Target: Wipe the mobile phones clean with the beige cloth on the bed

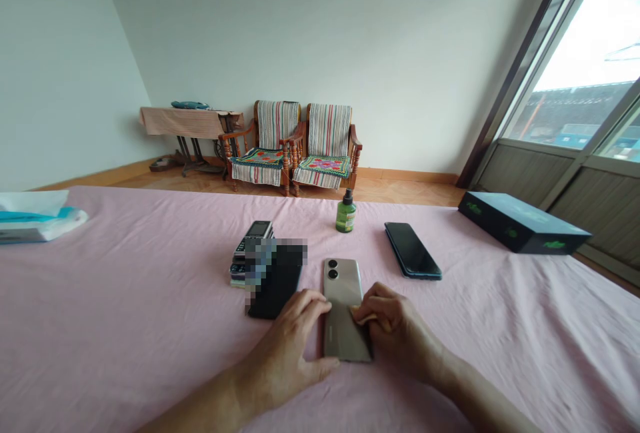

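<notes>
A champagne-coloured phone (343, 293) lies face down on the pink sheet (125, 300), its two camera lenses at the far end. My left hand (293, 346) rests against the phone's left edge, fingers curled on it and thumb at its near corner. My right hand (393, 330) presses on the phone's right side with fingers bent, pinching something small and pale that I cannot make out. Just left lie a black phone (277, 283) and a stack of small keypad phones (250, 250).
A green bottle (345, 212) stands beyond the phone. Another dark phone (413, 250) lies to the right, a dark box (523, 222) farther right near the window. A tissue pack (35, 216) sits at the far left. Two wooden chairs (295, 146) stand by the wall.
</notes>
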### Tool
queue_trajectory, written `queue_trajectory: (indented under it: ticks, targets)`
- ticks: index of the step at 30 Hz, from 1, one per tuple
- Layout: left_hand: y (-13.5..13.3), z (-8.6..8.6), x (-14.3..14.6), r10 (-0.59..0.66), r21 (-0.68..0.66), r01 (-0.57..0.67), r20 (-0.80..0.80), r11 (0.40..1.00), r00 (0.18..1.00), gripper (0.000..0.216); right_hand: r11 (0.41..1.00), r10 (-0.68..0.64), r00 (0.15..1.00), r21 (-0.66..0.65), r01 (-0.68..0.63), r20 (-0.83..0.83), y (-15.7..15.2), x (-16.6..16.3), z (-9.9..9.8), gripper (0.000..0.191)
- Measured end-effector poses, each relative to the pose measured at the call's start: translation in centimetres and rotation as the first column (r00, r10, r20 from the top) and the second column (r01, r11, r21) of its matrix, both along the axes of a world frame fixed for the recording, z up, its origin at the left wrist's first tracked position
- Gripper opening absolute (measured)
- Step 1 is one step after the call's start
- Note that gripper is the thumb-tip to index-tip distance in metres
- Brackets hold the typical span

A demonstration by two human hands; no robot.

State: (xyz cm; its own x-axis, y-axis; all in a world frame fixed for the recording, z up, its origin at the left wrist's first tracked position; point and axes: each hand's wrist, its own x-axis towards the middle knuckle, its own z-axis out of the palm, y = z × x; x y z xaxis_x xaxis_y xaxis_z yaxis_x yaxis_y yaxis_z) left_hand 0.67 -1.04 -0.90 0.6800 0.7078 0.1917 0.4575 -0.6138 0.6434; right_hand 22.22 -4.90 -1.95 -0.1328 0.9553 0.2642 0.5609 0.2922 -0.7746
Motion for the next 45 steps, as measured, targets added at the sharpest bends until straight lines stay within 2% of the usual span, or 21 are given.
queue_trajectory:
  ticks: [3,5,12,16,18,21,25,27,33,35,38,40,45]
  targets:
    - [0.0,0.0,-0.1,-0.004,0.006,0.004,0.011,1.0,1.0,0.058,0.983,0.137,0.991,-0.12,-0.135,0.005,-0.9,0.1,1.4,0.038]
    - [0.0,-0.1,-0.1,-0.011,0.011,0.011,0.018,1.0,1.0,0.058,0.974,0.175,0.985,-0.146,-0.173,0.001,-1.2,0.1,1.9,0.038]
    - [-0.3,0.0,0.3,0.022,0.014,-0.023,0.067,1.0,0.998,0.051,0.998,-0.049,0.995,0.038,0.046,0.092,0.0,0.1,1.1,0.035]
    - [-1.0,0.3,0.7,-0.076,-0.039,0.081,0.118,0.996,0.99,0.052,0.991,-0.125,0.986,0.065,0.119,0.107,0.5,0.5,0.6,0.037]
    - [-1.3,0.4,0.7,-0.158,-0.039,0.163,0.11,0.986,0.981,0.045,0.99,-0.13,0.985,0.06,0.124,0.114,0.5,1.1,0.7,0.036]
    - [-1.5,0.6,0.7,-0.25,-0.022,0.252,0.076,0.967,0.965,0.033,0.997,-0.047,0.991,-0.047,0.053,0.124,-0.1,2.1,1.7,0.036]
    - [-1.5,0.6,0.7,-0.268,0.002,0.268,0.06,0.963,0.961,0.031,0.955,0.131,0.989,-0.277,-0.106,0.075,-1.0,3.3,3.5,0.036]
    - [-1.5,0.5,0.8,-0.275,0.027,0.274,0.056,0.961,0.96,0.031,0.943,0.156,0.986,-0.304,-0.133,0.053,-1.0,3.3,3.6,0.036]
    - [-1.6,0.8,0.9,-0.277,0.02,0.276,0.059,0.961,0.959,0.036,0.992,0.091,0.995,-0.089,-0.088,0.031,0.1,1.4,2.3,0.045]
    - [-1.6,1.1,0.9,-0.276,0.008,0.276,0.06,0.961,0.959,0.038,0.984,0.149,0.989,-0.105,-0.146,0.02,-0.1,1.2,2.5,0.046]
    - [-1.6,1.3,1.0,-0.256,-0.004,0.257,0.054,0.966,0.965,0.038,0.935,0.267,0.964,-0.245,-0.255,0.015,-0.7,1.7,3.4,0.045]
    - [-1.6,1.3,1.0,-0.231,-0.003,0.232,0.06,0.973,0.971,0.039,0.927,0.267,0.964,-0.278,-0.251,0.018,-1.0,1.9,3.6,0.044]
    - [-1.5,1.0,1.0,-0.201,0.002,0.201,0.097,0.98,0.975,0.045,0.977,0.188,0.982,-0.107,-0.184,0.026,-0.7,1.2,3.0,0.05]
